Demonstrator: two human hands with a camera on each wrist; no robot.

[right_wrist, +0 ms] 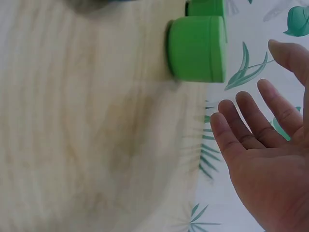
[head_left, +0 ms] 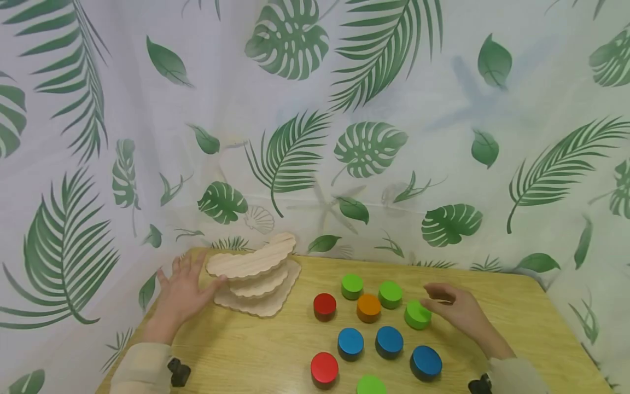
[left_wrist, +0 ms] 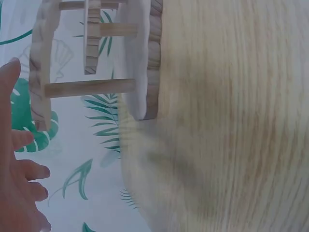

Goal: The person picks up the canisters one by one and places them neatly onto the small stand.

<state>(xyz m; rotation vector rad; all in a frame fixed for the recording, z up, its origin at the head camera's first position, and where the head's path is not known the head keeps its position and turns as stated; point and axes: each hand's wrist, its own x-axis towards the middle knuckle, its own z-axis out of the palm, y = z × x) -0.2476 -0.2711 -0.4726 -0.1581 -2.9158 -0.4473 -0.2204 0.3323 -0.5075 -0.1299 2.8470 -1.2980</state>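
Note:
At the back left of the table stands a tiered wooden stand (head_left: 251,265) with scalloped edges. Round wooden dowels (left_wrist: 89,88) join its layers, as the left wrist view shows. My left hand (head_left: 184,293) is beside the stand, fingers spread, with the thumb tip right at its left edge. On the right, my right hand (head_left: 458,312) hovers close to a round green container (head_left: 417,314), thumb and fingers apart. In the right wrist view the palm and loosely bent fingers of that hand (right_wrist: 270,164) hold nothing, and the green container (right_wrist: 195,48) stands upright beyond the fingertips.
Several more lidded round containers stand about the table (head_left: 256,350): green (head_left: 352,286), orange (head_left: 368,307), red (head_left: 325,307) and blue (head_left: 389,342). Another red one (head_left: 324,370) is near the front. A leaf-printed white cloth (head_left: 305,164) hangs behind the table and along its left side.

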